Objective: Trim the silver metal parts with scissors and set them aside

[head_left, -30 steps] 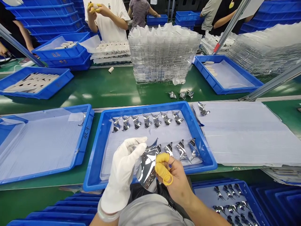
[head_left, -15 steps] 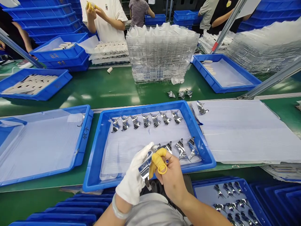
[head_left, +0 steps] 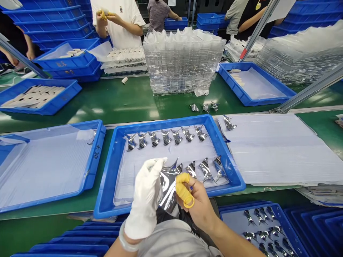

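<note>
My left hand (head_left: 144, 196), in a white glove, grips a curved, mirror-shiny chrome part (head_left: 168, 187) with pointed corners, held over the front edge of a blue tray (head_left: 104, 185). Yellow finger cots cover some fingers of my right hand (head_left: 194, 200); these are closed, close against the part's right edge. A small blue-tipped thing shows between them, its kind hidden. On the white sheet in the tray lie a back row of similar chrome parts (head_left: 177, 137) and a front row (head_left: 206, 169), partly hidden behind my hands.
A blue tray (head_left: 100, 146) with white lining stands left, a stack of white sheets (head_left: 278, 153) right. Lower right, another tray (head_left: 223, 214) holds chrome parts. Clear plastic trays (head_left: 184, 67) are piled behind. A co-worker in a white shirt (head_left: 120, 28) stands across the bench.
The chrome part has been turned so that its broad shiny face shows. My left hand has shifted left and turned more upright; my right fingers stay near the part's right side.
</note>
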Tool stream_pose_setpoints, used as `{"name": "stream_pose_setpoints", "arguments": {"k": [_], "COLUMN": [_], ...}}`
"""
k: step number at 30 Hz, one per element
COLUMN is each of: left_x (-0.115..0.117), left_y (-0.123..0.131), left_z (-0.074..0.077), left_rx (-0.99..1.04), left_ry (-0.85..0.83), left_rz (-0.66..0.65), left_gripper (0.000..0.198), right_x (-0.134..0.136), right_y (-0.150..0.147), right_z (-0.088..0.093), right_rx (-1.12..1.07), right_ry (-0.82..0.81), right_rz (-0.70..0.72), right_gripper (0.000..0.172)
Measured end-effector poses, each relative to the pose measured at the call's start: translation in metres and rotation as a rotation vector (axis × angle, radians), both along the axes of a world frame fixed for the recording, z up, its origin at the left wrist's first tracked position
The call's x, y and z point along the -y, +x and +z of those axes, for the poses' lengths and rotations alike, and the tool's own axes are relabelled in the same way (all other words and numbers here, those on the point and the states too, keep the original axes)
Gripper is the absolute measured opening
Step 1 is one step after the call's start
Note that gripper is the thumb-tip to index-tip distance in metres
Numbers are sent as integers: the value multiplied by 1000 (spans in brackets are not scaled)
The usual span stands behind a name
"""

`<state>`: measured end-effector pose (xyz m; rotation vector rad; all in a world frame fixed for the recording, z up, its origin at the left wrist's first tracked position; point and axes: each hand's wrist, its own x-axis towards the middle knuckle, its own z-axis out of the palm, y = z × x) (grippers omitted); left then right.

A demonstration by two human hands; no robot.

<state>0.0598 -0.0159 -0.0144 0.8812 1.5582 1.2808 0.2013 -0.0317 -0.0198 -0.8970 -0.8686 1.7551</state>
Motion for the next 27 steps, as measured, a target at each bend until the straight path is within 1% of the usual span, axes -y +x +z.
{"name": "stream_pose_setpoints", "arguments": {"k": [1, 2, 5, 7, 9, 12, 14, 15, 17, 20, 22, 25, 27], "left_x": [-2, -3, 1, 5, 9, 12, 12, 11, 9, 4, 1, -2, -3], "left_y": [0, 0, -1, -3, -5, -8, -8, -7, -5, -1, 2, 2, 0], "left_z": [6, 11, 16, 17, 20, 26, 29, 30, 31, 30, 29, 29, 30], "left_rx": [66, 104, 100, 50, -10, -84, -96, -96, -92, -96, -108, -159, -200], "left_ry": [-11, 11, 216, 331, 417, 529, 580, 581, 515, 338, 276, 259, 279], "left_rz": [37, 65, 94, 57, 4, -93, -131, -134, -90, 18, 56, 46, -12], "left_gripper": [33, 31, 19, 12, 10, 13, 15, 15, 11, 7, 8, 7, 4], "right_x": [2, 3, 4, 3, 1, -2, -1, 0, 1, 3, 2, 0, -1], "right_y": [2, 4, 7, 7, 8, 10, 11, 11, 11, 6, 3, 0, -2], "right_z": [-2, -4, -7, -7, -6, -6, -7, -7, -7, -6, -5, -7, -10], "right_rx": [4, 6, 2, -1, 2, 11, 30, 38, 18, -113, -193, -224, -208], "right_ry": [2, 3, 27, 59, 94, 146, 162, 155, 82, -133, -229, -242, -236], "right_rz": [24, 41, 44, 38, 42, 42, 28, 23, 48, 104, 122, 132, 127], "right_gripper": [40, 40, 41, 41, 41, 42, 41, 41, 42, 44, 47, 48, 48]}}
